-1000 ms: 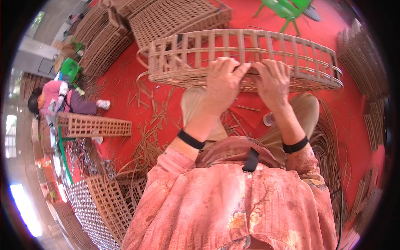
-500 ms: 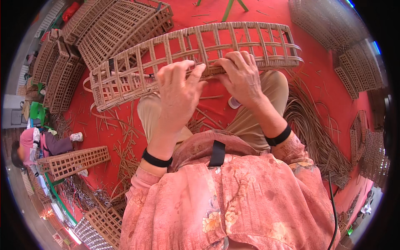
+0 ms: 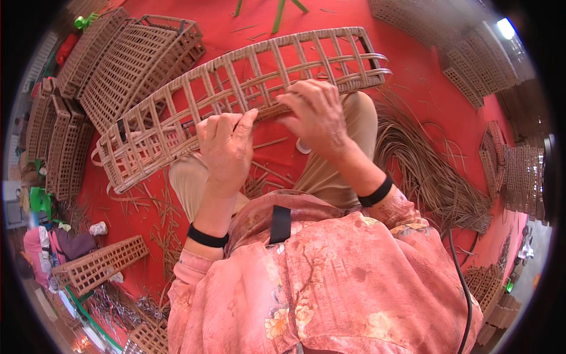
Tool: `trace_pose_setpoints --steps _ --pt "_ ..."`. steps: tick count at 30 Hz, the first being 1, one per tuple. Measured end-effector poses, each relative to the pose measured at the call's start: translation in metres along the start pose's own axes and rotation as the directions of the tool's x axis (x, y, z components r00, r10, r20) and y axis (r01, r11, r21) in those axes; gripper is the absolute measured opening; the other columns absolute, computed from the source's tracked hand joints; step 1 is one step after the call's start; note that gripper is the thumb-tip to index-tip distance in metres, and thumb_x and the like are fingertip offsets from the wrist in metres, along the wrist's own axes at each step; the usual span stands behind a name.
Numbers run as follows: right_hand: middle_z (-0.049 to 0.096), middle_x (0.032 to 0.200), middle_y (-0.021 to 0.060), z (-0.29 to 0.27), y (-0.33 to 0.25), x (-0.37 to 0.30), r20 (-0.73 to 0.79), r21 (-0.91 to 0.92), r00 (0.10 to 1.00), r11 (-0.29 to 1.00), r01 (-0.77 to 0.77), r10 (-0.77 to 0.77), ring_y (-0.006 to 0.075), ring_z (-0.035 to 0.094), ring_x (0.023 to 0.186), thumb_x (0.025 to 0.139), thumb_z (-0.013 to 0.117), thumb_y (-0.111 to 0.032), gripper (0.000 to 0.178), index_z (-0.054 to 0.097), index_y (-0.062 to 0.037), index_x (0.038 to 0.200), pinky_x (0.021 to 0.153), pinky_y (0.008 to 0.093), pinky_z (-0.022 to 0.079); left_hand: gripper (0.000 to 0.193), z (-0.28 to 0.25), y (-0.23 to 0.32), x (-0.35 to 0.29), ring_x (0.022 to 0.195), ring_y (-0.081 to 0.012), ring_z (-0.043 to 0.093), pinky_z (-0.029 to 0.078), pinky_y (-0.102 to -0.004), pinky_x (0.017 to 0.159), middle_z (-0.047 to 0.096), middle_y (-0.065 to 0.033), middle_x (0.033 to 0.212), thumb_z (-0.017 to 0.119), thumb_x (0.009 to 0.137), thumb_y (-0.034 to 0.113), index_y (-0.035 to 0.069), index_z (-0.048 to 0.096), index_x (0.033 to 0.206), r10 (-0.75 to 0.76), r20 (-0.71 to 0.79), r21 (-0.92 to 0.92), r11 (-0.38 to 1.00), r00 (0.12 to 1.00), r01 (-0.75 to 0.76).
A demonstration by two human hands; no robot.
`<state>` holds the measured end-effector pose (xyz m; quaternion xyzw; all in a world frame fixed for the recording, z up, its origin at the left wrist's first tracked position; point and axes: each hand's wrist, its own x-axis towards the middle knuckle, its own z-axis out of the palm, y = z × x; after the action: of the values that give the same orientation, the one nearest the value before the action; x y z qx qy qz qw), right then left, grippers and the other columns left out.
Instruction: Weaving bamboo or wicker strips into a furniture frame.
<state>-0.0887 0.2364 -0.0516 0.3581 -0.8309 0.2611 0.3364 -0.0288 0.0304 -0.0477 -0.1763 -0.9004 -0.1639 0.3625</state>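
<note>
A long open-lattice wicker basket (image 3: 259,47) lies tilted across my knees, its right end farther away than its left. My left hand (image 3: 226,141) is closed over the near lower edge, its thumb pointing up along the strips. Farther right, my right hand (image 3: 316,115) has its fingers bent at the same edge, a little blurred. What lies between those fingertips is hidden. Loose bent strips stick out at both ends of the basket.
Finished lattice baskets (image 3: 127,68) stand stacked at far left, more baskets (image 3: 480,56) at far right. A bundle of long strips (image 3: 427,168) lies right of my knee. Offcuts litter the red floor covering (image 3: 236,17). A person (image 3: 56,251) sits at left beside another basket (image 3: 103,259).
The whole view has shifted, so the basket and hands appear farther left and the basket more tilted. My right hand has lifted slightly and moved apart from the left hand.
</note>
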Motion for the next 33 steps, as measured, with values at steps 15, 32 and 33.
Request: trace_pose_setpoints --steps 15,32,33 --pt "0.057 0.105 0.0028 -0.049 0.058 -0.010 0.184 -0.213 0.983 0.976 0.033 0.007 0.0230 0.059 0.101 0.072 0.078 -0.014 0.035 0.067 -0.0137 0.105 0.090 0.0380 0.046 0.045 0.057 0.050 0.037 0.096 -0.0217 0.056 0.041 -0.0391 0.083 0.058 -0.0032 0.105 0.077 0.076 0.008 0.012 0.069 0.120 0.070 0.049 -0.026 0.997 0.996 -0.069" --pt "0.064 0.114 0.0081 -0.114 0.124 -0.023 0.158 -0.259 0.982 0.964 -0.061 0.105 0.0279 0.061 0.107 0.091 0.069 -0.027 0.028 0.065 -0.0096 0.113 0.095 0.0410 0.046 0.042 0.045 0.076 0.076 0.103 -0.0225 0.055 0.039 -0.0393 0.088 0.060 -0.0025 0.106 0.082 0.074 0.017 0.010 0.070 0.113 0.110 0.110 -0.174 0.981 0.988 -0.090" --pt "0.065 0.111 0.0104 -0.108 0.129 -0.026 -0.019 -0.163 0.935 0.922 -0.352 0.354 0.0276 0.064 0.099 0.094 0.066 -0.027 0.024 0.067 -0.0083 0.108 0.088 0.0394 0.049 0.046 0.050 0.079 0.079 0.106 -0.0231 0.054 0.039 -0.0395 0.090 0.060 -0.0031 0.109 0.082 0.074 0.018 0.009 0.068 0.116 0.129 0.127 -0.217 0.971 0.983 -0.100"
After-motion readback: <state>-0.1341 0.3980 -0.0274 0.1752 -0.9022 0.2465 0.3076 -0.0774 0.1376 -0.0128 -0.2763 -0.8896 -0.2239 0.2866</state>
